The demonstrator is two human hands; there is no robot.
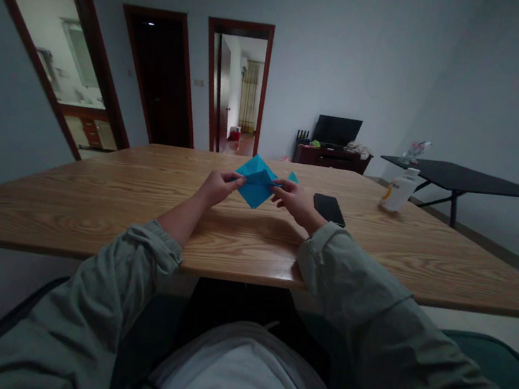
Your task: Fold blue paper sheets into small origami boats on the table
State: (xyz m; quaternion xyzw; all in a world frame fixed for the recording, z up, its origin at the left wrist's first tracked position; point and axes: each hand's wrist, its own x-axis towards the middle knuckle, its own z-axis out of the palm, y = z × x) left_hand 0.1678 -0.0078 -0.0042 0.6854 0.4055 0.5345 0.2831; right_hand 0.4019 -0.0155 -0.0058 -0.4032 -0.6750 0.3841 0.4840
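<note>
A blue sheet of folded paper, diamond-shaped with a raised flap across its middle, is held up above the wooden table. My left hand pinches its left corner between thumb and fingers. On the opposite corner, my right hand has a similar pinch. Just behind my right hand, a small blue paper point shows; the rest of it is hidden. A black phone lies flat on the table to the right of my right hand.
The wooden table spreads wide before me. A white bottle stands on its right side. Beyond are a black folding table and a dark cabinet bearing a black screen. Doorways open in the far wall.
</note>
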